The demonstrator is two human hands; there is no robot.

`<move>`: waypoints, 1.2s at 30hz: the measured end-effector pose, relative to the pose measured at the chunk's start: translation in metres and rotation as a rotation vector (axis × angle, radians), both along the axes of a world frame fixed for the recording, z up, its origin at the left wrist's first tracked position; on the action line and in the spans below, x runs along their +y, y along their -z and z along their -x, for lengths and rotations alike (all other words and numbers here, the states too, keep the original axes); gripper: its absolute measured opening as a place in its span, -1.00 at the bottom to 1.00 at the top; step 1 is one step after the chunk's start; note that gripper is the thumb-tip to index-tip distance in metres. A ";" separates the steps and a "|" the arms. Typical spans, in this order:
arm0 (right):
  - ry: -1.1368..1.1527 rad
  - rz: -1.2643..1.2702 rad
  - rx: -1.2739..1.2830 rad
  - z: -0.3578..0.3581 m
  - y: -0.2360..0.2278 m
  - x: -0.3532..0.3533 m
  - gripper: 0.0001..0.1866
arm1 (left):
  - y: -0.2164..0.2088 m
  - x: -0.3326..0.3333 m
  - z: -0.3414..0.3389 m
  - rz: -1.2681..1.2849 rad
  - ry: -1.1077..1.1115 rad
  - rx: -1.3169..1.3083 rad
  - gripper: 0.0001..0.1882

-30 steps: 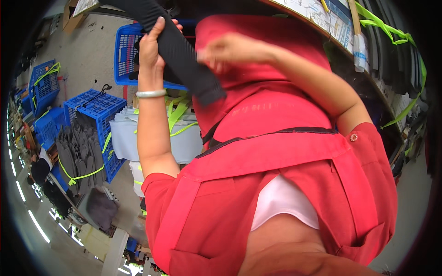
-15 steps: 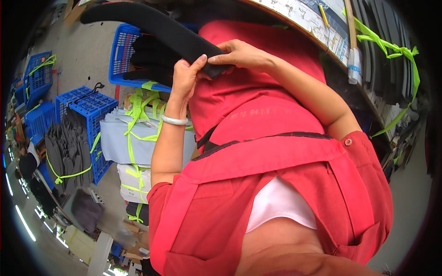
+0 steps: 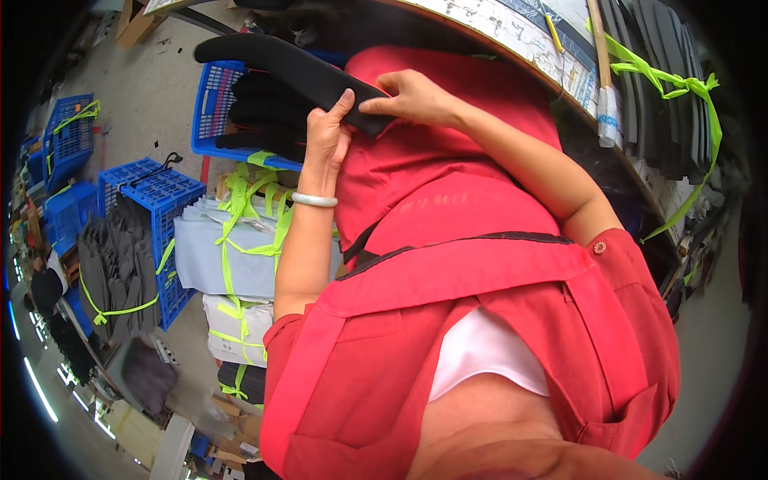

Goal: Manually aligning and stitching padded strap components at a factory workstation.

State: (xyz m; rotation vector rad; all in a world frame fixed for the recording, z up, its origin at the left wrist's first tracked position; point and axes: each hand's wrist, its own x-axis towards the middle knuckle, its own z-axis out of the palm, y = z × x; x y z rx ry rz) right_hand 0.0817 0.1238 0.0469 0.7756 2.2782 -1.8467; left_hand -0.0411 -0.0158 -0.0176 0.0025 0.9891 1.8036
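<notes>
A long, curved black strip (image 3: 296,72) with a fine textured surface stretches from my hands toward the upper left. My left hand (image 3: 326,134), with a pale bangle on its wrist, is closed round the near end, thumb on top. At that same end, my right hand (image 3: 414,96) has its thumb and fingers closed at the strip's right edge. A thin red line shows along this edge. Below the strip, a blue plastic basket (image 3: 206,120) holds several similar black pieces (image 3: 268,112), partly covered by it.
Grey-blue sheets (image 3: 224,252) tied with yellow-green ribbon are stacked left of my body. Farther left, a blue crate (image 3: 172,192) stands by a bundle of dark strips (image 3: 120,264). A worktable (image 3: 512,40) runs along the upper right, with tied grey strips (image 3: 664,88) at its right end.
The black strip's far end has shifted right and slightly down, closer over the basket. My left hand has moved slightly right; my right hand stays at the near end.
</notes>
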 end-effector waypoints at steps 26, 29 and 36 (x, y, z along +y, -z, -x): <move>0.293 -0.468 0.346 -0.004 -0.005 -0.011 -0.80 | 0.005 0.030 0.027 -0.286 -0.023 -0.411 -0.63; 0.281 -0.533 0.396 -0.006 0.003 -0.010 -0.81 | 0.004 0.032 0.022 -0.287 -0.042 -0.397 -0.62; 0.090 -0.632 0.557 -0.001 0.011 -0.018 -0.72 | -0.001 0.037 0.013 -0.319 0.041 -0.316 -0.62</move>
